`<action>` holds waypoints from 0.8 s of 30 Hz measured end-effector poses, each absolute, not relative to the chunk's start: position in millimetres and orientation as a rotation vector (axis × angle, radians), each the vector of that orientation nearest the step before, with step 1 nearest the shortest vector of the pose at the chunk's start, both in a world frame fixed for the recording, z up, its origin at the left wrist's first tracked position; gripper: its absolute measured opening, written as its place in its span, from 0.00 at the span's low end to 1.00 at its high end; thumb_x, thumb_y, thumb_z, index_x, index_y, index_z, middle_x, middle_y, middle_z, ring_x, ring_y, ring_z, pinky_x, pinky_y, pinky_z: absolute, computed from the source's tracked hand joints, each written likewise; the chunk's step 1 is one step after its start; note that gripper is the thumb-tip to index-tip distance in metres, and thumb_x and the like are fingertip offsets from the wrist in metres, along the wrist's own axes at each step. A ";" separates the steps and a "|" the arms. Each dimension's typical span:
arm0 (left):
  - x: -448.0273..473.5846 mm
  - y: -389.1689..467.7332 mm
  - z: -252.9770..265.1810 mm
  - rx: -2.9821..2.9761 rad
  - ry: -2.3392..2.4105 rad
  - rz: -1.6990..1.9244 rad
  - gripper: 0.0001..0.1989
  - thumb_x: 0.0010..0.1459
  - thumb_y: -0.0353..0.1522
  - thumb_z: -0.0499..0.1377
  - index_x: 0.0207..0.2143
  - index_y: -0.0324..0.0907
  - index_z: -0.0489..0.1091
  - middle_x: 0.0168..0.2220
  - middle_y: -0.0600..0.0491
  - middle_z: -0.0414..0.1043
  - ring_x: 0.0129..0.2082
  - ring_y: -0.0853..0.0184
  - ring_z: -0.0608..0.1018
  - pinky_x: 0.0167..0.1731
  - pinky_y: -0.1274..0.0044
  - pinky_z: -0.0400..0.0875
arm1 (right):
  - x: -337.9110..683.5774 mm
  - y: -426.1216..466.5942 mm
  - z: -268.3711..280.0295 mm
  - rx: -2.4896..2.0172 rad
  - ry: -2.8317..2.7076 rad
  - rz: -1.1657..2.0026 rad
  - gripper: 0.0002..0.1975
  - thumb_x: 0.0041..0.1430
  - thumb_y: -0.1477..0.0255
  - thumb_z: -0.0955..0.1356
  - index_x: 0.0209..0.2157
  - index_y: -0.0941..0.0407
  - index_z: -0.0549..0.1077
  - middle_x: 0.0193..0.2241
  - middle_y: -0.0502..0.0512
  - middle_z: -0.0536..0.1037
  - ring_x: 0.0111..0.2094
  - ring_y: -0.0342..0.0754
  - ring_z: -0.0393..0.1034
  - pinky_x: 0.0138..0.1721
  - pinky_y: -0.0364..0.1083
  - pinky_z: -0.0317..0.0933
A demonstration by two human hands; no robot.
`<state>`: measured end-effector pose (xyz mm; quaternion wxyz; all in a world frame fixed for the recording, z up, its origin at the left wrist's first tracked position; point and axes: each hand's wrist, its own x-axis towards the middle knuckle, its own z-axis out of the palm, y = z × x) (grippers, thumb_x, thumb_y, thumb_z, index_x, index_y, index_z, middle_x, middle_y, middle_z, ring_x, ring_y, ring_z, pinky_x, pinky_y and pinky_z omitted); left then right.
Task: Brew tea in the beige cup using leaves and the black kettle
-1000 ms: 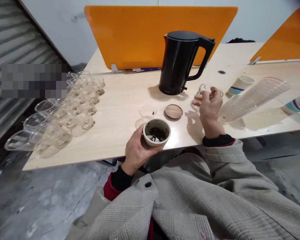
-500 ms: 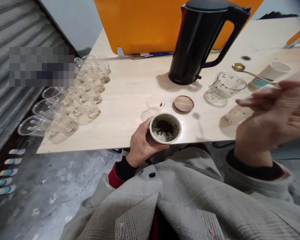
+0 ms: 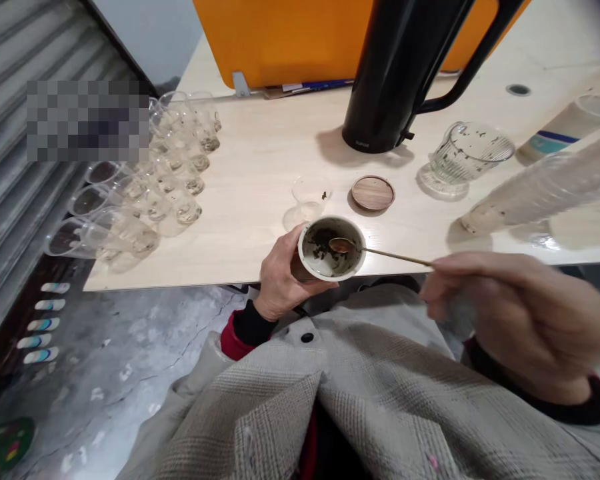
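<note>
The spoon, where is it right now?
In the head view, the spoon points left from the right hand, its tip over or inside the cup near the picture's middle.

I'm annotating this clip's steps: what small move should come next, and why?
Probably lower the spoon slightly into the dark leaves and scoop. The right hand holds it by the handle, its bowl already inside the cup's mouth near the leaves, while the left hand holds the cup with its opening facing the camera.
</note>
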<state>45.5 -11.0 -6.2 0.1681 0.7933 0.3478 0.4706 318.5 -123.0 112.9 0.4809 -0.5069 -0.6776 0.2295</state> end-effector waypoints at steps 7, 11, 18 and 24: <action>47.7 -12.7 -6.7 2.226 1.020 1.344 0.54 0.51 0.59 0.73 0.72 0.51 0.59 0.62 0.43 0.77 0.58 0.50 0.82 0.56 0.58 0.80 | 292.1 -87.4 105.7 -1.064 -2.068 0.403 0.14 0.76 0.78 0.63 0.55 0.52 0.73 0.32 0.47 0.80 0.23 0.39 0.72 0.28 0.41 0.68; 46.6 -13.1 -4.8 2.213 1.027 1.293 0.53 0.50 0.59 0.74 0.72 0.50 0.59 0.63 0.43 0.76 0.59 0.50 0.82 0.56 0.58 0.80 | 287.3 -73.9 104.2 -1.019 -2.166 0.389 0.13 0.75 0.78 0.63 0.52 0.52 0.74 0.32 0.49 0.81 0.23 0.41 0.72 0.26 0.43 0.66; 47.0 -14.0 -3.8 2.215 1.022 1.293 0.52 0.52 0.58 0.73 0.71 0.51 0.60 0.63 0.42 0.76 0.59 0.50 0.81 0.57 0.57 0.80 | 288.3 -74.0 117.4 -1.075 -2.148 0.538 0.12 0.75 0.75 0.63 0.49 0.49 0.77 0.31 0.50 0.81 0.24 0.45 0.72 0.26 0.46 0.65; 47.1 -14.7 -2.5 2.252 1.036 1.279 0.53 0.51 0.57 0.75 0.71 0.49 0.59 0.63 0.43 0.76 0.60 0.50 0.81 0.58 0.58 0.79 | 290.3 -79.2 116.1 -1.136 -2.102 0.528 0.11 0.75 0.73 0.63 0.49 0.48 0.77 0.31 0.50 0.81 0.23 0.44 0.71 0.26 0.46 0.65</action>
